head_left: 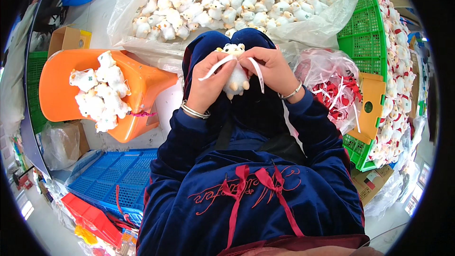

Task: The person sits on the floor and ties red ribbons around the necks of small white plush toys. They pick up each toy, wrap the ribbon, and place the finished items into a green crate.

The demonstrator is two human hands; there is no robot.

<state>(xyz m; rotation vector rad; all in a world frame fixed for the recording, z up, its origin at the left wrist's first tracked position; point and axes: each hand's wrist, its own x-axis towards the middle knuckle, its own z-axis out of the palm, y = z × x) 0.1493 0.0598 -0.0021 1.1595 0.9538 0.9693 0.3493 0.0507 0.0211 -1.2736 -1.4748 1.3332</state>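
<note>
A small white plush toy [234, 85] rests upright over my lap, its head away from me and its pale feet toward me. A white ribbon [258, 73] runs at its neck, with one loose end hanging out on each side. My left hand [210, 73] is closed, pinching the ribbon beside the toy's left side. On the other side, my right hand [275, 68] pinches the ribbon close to the neck. Both sets of fingertips nearly meet under the toy's head; whether the ribbon is crossed or knotted there is hidden.
A large clear plastic sheet [128, 21] beyond my knees holds many similar plush toys. Several more lie on an orange stool [57, 78] at left. At right are a plastic bag of red and white ribbons [336, 92] and a green crate [362, 33]. Blue crates [113, 175] sit lower left.
</note>
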